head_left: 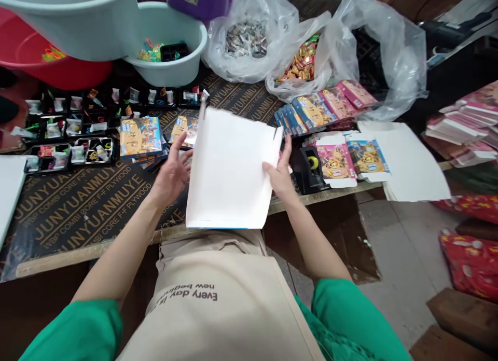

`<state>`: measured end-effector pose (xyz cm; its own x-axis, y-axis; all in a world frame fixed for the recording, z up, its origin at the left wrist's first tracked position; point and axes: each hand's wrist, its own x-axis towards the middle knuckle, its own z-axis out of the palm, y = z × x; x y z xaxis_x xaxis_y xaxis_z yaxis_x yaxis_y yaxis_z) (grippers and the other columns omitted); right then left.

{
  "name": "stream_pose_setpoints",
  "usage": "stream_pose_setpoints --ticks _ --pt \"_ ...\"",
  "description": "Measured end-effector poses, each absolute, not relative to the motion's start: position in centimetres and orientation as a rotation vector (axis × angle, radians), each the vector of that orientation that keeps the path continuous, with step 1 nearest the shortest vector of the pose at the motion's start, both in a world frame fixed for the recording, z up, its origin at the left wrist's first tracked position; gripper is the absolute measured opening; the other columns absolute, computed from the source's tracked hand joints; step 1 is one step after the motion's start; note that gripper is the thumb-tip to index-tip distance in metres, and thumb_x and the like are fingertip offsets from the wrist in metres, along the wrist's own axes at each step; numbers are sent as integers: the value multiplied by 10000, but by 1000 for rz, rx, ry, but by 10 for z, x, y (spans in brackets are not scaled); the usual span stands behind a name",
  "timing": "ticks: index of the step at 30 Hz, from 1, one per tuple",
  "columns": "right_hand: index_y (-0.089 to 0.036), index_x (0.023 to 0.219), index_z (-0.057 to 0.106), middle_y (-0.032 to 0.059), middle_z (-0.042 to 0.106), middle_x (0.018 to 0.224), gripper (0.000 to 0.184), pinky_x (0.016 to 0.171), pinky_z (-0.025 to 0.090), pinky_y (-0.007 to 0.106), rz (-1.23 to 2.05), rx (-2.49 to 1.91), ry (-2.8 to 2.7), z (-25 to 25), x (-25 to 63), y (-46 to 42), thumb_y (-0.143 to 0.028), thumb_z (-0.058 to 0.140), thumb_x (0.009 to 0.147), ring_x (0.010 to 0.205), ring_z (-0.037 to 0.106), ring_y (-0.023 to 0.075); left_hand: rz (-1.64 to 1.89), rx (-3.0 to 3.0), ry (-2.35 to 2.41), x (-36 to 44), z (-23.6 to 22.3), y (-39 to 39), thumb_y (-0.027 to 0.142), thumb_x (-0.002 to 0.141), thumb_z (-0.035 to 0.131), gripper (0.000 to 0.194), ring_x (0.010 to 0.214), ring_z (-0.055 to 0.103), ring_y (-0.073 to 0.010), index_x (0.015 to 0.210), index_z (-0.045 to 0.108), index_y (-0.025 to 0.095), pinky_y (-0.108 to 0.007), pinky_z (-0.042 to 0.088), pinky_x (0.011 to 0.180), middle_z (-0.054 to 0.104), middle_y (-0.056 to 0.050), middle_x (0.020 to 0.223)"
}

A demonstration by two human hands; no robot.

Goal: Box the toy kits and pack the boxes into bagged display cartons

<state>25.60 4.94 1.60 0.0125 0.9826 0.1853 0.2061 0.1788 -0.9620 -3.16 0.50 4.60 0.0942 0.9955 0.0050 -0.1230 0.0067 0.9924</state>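
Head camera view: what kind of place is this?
Probably a small packing workshop. The right hand holds a flat white carton; black trays of small toys, printed boxes and bags of sachets cover the plywood table.

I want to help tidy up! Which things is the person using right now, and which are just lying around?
In use:
- white flat carton, gripped by the right hand
- left hand, open beside it

Lying about:
- tape dispenser
- printed boxes
- black trays
- pale basin
- plastic bags

Near edge, centre: card sheet (pixel 229 169) between both hands
Far edge: basins (pixel 171 44), bags (pixel 249 34)
Left: trays (pixel 70 153) on table (pixel 78 205)
Right: tape dispenser (pixel 311 166)
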Motion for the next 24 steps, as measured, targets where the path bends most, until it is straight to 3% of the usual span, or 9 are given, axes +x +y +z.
stream_pose_setpoints --ticks 2,5,7,10,14,17,19,22,24 --pt "-270 1525 255 97 337 1610 793 1255 260 471 881 -1231 -1578 14 248 43 -525 590 853 1497 327 271 1243 1355 1177 -30 44 13 704 692 751 913 1417 477 -297 1466 428 343 -396 467 1109 550 -75 1443" --pt "-259 1316 497 103 565 1338 562 1098 437 433 1052 -1230 -1589 10 238 36 -623 527 888 1231 557 282 1280 1546 1346 -24 32 17 595 754 771 769 1468 392 -297 1396 493 275 -392 338 1200 496 -98 1503" --pt "-276 1180 560 69 618 1113 541 887 518 382 1243 -1244 -1497 6 237 38 -718 491 877 964 623 247 1284 1507 1415 -21 23 18 595 814 705 571 1291 545 -276 1247 565 249 -372 411 1113 608 -91 1315" --pt "-277 1043 567 30 596 928 569 729 490 331 1391 -1251 -1380 -1 237 51 -797 495 824 793 584 208 1305 1324 1439 -20 14 26 555 842 647 350 930 610 -196 955 576 232 -289 485 877 609 -18 922" --pt "-239 891 560 12 576 849 411 715 453 305 1376 -1295 -1381 -9 234 84 -621 637 761 789 539 187 1269 1026 1410 -21 6 56 352 762 647 182 691 527 -136 815 537 218 -244 446 687 531 17 756" --pt "-222 877 565 -8 569 807 277 695 433 278 1375 -1315 -1333 -12 236 112 -407 669 700 770 533 161 1263 933 1391 -28 3 83 240 611 711 390 625 505 -126 970 559 232 -246 435 670 513 56 701" --pt "-240 1000 546 -43 563 777 396 674 421 255 1352 -1317 -1283 -13 240 126 -300 701 640 743 541 141 1171 1043 1373 -37 1 95 255 579 746 441 623 511 -135 990 593 214 -263 433 681 527 56 671" --pt "-275 1150 503 -99 523 679 648 589 374 228 1357 -1340 -1312 -16 246 137 -230 770 562 633 501 117 984 1358 1476 -47 -5 101 324 618 760 236 623 496 -145 762 638 182 -276 412 675 555 23 626" --pt "-246 1062 568 -101 498 616 566 515 322 228 1407 -1362 -1388 -20 247 137 -289 821 558 543 436 99 957 1478 1606 -48 -10 100 328 638 758 205 600 462 -141 638 606 190 -271 391 649 532 23 582"
